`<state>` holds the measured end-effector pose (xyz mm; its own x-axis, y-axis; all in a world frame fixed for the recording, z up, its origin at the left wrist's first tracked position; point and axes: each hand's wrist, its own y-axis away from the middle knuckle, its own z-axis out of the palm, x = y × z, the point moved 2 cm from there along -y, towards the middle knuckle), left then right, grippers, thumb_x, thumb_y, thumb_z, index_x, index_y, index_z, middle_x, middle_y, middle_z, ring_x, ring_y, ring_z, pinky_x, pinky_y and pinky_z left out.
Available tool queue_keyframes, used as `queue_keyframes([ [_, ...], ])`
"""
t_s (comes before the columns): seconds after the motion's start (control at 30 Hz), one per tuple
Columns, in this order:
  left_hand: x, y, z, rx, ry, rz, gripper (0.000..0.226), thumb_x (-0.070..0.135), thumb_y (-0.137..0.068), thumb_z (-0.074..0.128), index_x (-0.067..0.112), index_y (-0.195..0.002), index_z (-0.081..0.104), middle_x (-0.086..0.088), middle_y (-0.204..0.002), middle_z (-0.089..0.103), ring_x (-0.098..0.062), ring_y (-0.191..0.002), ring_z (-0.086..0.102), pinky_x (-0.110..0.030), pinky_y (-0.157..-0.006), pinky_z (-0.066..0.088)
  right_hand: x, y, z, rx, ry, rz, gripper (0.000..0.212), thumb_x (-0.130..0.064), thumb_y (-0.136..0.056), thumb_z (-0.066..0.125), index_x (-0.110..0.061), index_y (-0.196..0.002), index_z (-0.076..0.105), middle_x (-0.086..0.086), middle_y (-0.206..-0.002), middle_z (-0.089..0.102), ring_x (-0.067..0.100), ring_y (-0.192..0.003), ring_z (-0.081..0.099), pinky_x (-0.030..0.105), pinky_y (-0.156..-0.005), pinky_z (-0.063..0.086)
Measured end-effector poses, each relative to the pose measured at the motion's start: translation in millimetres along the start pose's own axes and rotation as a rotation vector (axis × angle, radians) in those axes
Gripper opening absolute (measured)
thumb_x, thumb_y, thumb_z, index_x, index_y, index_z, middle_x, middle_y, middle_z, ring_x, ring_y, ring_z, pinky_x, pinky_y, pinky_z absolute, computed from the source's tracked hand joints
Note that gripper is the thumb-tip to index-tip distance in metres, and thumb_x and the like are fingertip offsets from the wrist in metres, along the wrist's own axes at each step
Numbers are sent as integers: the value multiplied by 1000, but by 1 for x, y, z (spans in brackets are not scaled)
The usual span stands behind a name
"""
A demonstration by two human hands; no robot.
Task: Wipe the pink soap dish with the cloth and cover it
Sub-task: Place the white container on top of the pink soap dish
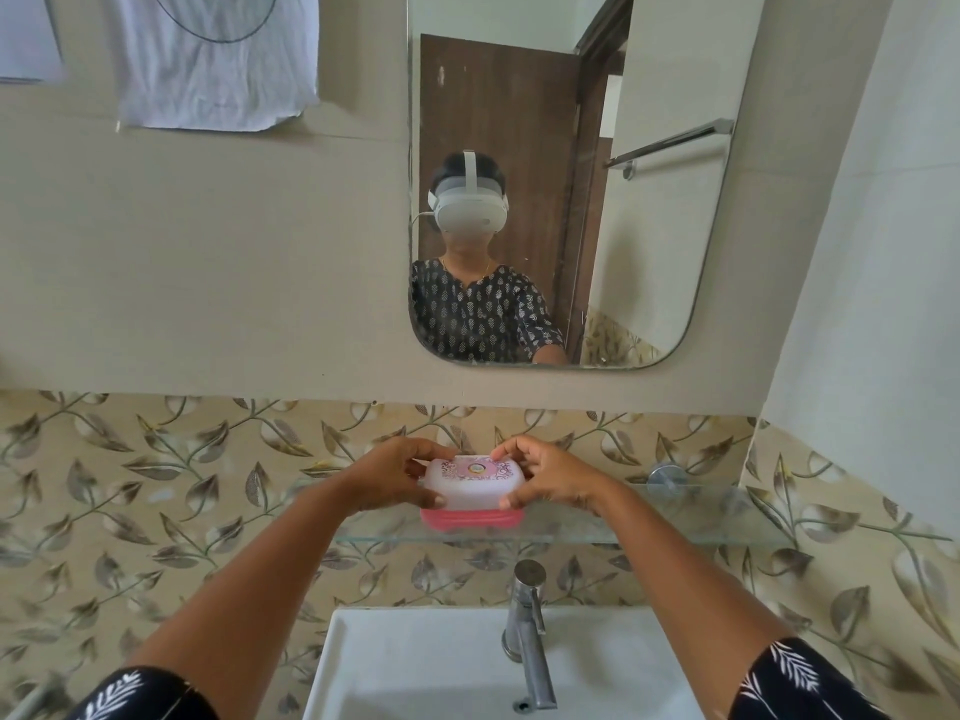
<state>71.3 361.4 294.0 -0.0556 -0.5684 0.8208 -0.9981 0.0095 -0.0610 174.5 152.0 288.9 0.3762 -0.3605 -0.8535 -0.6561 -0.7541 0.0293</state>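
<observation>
Sink (415, 662): nearest me, bottom centre.
Fingers: my left hand (387, 478) and right hand (553, 478) hold the translucent lid (467, 485).
Tip: I'd seat it squarely on the pink soap dish (470, 518), centre frame.

I am looking at a household bathroom. A white ceramic washbasin (415, 662) sits against the wall below me, with a chrome single-lever tap (527, 631) at its back edge. Above it a glass shelf (675, 522) is fixed to the wall by a round metal bracket. A rounded mirror (649, 200) hangs over the shelf and reflects a brown wooden door and a chrome towel rail. The lower wall carries leaf-patterned tiles (130, 485); the upper wall is plain beige. A white cloth (218, 70) hangs at upper left.
</observation>
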Motion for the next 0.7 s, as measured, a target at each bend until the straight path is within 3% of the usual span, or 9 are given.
queue_keyframes([
  [0.27, -5, 1, -2, 8, -22, 11, 64, 4, -64, 85, 18, -122, 62, 3, -118, 65, -15, -104, 64, -31, -93, 53, 2, 3, 3, -15, -14, -18, 59, -1, -65, 82, -22, -113, 54, 1, -122, 56, 19, -112, 57, 32, -91, 53],
  [0.43, -5, 5, 2, 14, -46, 47, 57, 4, -63, 85, 35, -105, 65, 11, -112, 65, -6, -101, 63, -19, -88, 52, 6, 5, 6, -8, 28, -27, 61, -7, -62, 85, -29, -109, 54, 1, -125, 53, 18, -116, 56, 41, -97, 50],
  [0.5, -6, 7, 5, 36, -44, 55, 61, 3, -58, 87, 39, -101, 63, 12, -113, 64, -6, -103, 62, -20, -89, 52, 7, 6, 7, -9, 39, -29, 61, -8, -62, 85, -31, -109, 54, -1, -125, 53, 17, -116, 55, 42, -97, 50],
  [0.7, -11, 9, 9, 111, -56, 81, 63, 5, -55, 89, 33, -106, 64, 12, -113, 60, -6, -103, 61, -17, -86, 52, 6, 8, 7, -6, 36, -23, 62, -8, -61, 86, -30, -110, 55, 0, -126, 54, 18, -117, 56, 39, -96, 51],
])
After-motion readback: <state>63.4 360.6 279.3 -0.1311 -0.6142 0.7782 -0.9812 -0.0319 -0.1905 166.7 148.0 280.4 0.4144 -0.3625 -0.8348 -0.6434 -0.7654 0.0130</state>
